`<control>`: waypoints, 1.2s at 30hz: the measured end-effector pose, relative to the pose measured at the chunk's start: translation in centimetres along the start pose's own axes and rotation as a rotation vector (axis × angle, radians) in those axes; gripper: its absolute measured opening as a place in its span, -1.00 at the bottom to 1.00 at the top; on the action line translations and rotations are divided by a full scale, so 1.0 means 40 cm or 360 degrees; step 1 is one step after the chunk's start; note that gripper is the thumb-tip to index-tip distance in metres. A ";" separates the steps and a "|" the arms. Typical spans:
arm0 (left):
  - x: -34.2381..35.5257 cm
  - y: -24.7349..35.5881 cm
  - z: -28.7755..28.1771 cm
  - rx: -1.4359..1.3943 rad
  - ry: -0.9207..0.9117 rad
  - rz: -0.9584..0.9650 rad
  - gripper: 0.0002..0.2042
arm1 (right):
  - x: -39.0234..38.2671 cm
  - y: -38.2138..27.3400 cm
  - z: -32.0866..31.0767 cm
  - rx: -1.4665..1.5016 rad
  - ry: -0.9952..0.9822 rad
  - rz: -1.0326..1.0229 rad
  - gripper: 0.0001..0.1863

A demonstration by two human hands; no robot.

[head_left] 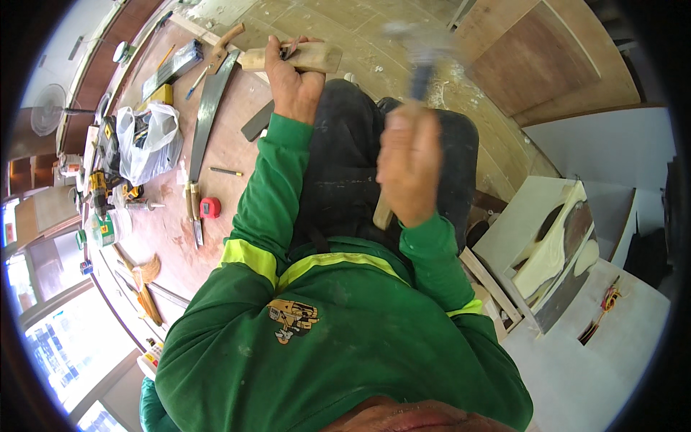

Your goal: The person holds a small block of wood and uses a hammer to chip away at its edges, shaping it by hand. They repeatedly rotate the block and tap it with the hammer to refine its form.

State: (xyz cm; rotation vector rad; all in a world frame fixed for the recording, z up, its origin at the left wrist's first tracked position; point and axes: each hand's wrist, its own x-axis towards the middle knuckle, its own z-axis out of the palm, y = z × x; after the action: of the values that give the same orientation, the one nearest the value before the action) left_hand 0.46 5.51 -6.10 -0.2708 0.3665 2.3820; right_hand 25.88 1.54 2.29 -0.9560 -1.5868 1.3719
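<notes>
My left hand (pixel 295 90) is wrapped round a wooden hand plane (pixel 322 57), raised above my left knee at the table's edge. A small dark piece of metal sticks up from the plane's wood, close to my fingers. My right hand (pixel 409 167) grips a hammer (pixel 384 214) by its wooden handle, over my right thigh. The hammer's head points away from me and is smeared by motion, apart from the plane. On the table left of my left hand lies a handsaw (pixel 211 108) with a wooden grip. A dark flat piece (pixel 258 121) rests beside my left wrist.
The table (pixel 237 147) also bears a red tape measure (pixel 210 208), chisels (pixel 192 205), a pencil (pixel 226 171), a plastic bag (pixel 149 147) and a power drill (pixel 98 189). Shavings lie on the tiled floor (pixel 345 32). A wooden panel (pixel 536 61) and a pale box (pixel 529 227) stand at right.
</notes>
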 end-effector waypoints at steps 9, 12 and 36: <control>-0.019 0.003 0.063 -0.0002 -0.0192 -0.0151 -0.71 | -0.033 0.147 0.007 -0.0340 -0.0178 0.0073 -0.66; -0.070 -0.006 0.047 0.0102 -0.0348 -0.0085 -0.74 | -0.014 0.090 -0.032 0.0201 -0.0223 0.0439 -0.69; -0.216 -0.016 -0.116 0.1967 -0.1608 -0.0004 -0.25 | -0.009 0.111 0.005 0.0708 -0.0381 0.0452 -0.58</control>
State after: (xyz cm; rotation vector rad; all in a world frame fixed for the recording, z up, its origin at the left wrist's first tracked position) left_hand 7.68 -0.89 -8.05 1.3817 1.1550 1.5686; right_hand 25.98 1.66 -2.16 -0.7824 -1.2561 1.9976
